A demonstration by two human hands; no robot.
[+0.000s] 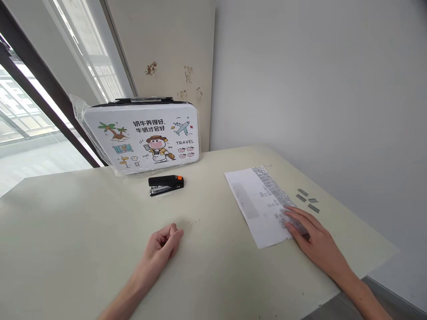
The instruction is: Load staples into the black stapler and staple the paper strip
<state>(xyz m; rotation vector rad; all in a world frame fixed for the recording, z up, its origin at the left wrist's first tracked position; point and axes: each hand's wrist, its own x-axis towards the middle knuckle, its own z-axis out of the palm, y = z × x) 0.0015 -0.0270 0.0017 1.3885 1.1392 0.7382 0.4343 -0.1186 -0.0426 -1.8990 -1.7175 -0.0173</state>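
- Our right hand (313,238) lies flat and open on the paper sheet (258,204) near the table's (83,231) right edge — pinning it, we judge.
- Our left hand (163,242) rests loosely curled at the table's middle, holding nothing; the stapler (166,184) sits beyond, staple strips (308,200) beside the sheet.

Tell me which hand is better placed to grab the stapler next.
Left, probably. The left hand rests loosely curled on the bare table, nearer the stapler with nothing between. The right hand is pressing flat on the paper, farther off.
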